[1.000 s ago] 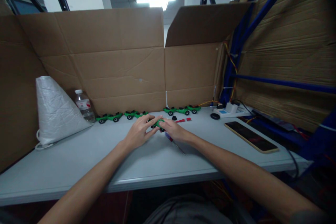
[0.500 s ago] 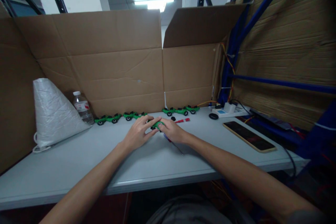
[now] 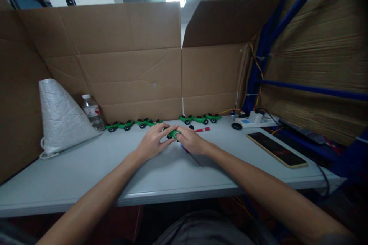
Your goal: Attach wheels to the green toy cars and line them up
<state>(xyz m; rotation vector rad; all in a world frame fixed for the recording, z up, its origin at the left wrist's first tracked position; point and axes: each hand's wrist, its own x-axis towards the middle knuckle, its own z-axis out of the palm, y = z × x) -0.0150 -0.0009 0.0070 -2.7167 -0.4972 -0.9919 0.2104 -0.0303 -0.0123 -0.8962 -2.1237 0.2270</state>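
Observation:
Between my two hands, just above the white table [image 3: 94, 176], is a green toy car [image 3: 173, 134], partly covered by fingers. My left hand [image 3: 152, 140] grips its left side with thumb and fingers. My right hand [image 3: 192, 139] is closed on its right side, the thumb pressed against it. Beneath my right hand lies a screwdriver [image 3: 193, 157], its thin shaft pointing toward the table's front edge. A red screwdriver-like tool [image 3: 202, 129] rests just beyond that hand, beside a small black part [image 3: 191, 127].
Several more green toy cars [image 3: 120, 126] line the back cardboard wall [image 3: 129, 72]. A silvery bag [image 3: 64, 122] and a water bottle [image 3: 93, 111] stand at left. A phone [image 3: 276, 149], a power strip [image 3: 255, 120] and a black disc [image 3: 237, 126] lie at right, near a blue rack post [image 3: 260, 57].
The view has shifted slightly, so the surroundings appear a little to the right and higher. Both hands keep hold of the toy car, nearly still.

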